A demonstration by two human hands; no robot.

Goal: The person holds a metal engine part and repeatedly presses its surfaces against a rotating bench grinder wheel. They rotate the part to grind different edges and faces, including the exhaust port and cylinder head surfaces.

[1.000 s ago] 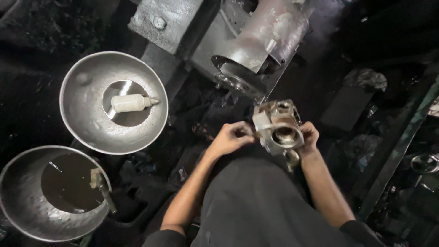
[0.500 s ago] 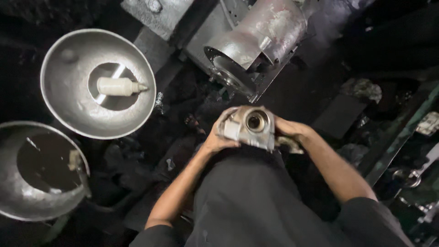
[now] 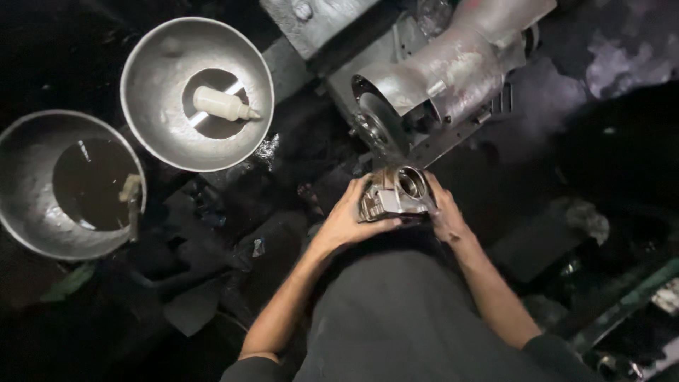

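Observation:
A small silvery metal casting [image 3: 396, 194] with a round bore sits between both my hands, just above my dark-clothed lap. My left hand [image 3: 350, 216] wraps its left side with the thumb underneath. My right hand [image 3: 444, 212] grips its right side. The casting's top edge is close against the spinning-type wheel [image 3: 378, 127] of a grey machine [image 3: 460, 64] right in front of me; whether they touch I cannot tell.
A steel bowl [image 3: 152, 131] holding a cream-coloured bottle [image 3: 223, 105] stands at upper left. A second bowl [image 3: 32, 233] with dark liquid and a brush [image 3: 129, 194] is at far left. Dark oily clutter covers the floor around.
Both hands have turned the casting and carried it forward and up from my lap towards the machine's wheel. My view has shifted right, so the bowls appear closer in.

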